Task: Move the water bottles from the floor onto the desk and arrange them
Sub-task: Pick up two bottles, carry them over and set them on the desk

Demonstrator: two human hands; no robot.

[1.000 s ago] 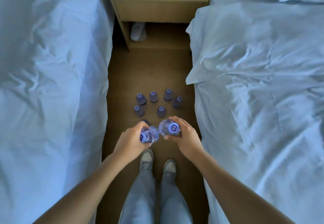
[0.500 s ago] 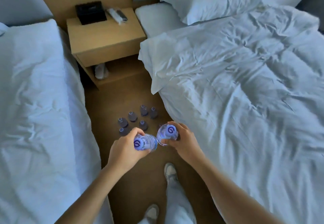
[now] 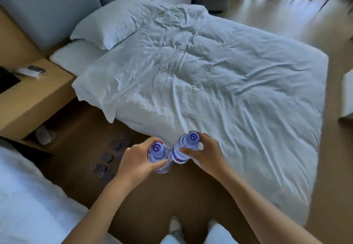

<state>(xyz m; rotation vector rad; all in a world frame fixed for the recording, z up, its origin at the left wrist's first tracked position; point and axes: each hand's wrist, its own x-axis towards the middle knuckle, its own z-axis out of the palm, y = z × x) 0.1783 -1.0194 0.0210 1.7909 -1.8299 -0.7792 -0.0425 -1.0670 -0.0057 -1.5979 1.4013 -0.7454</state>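
Each grip (image 3: 137, 159) round 1 bottle (image 3: 159, 157).

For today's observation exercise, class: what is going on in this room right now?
A person stands between two beds, holding one water bottle in each hand: the left hand grips one bottle, the right hand grips another, both upright and close together. More bottles stand on the floor near the nightstand. No desk is visible.

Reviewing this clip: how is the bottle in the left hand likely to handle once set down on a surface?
The bottle in the left hand looks tall and narrow, so it may tip if nudged. Its clear ribbed plastic probably flexes under a squeeze. The round body would likely roll if it fell over.
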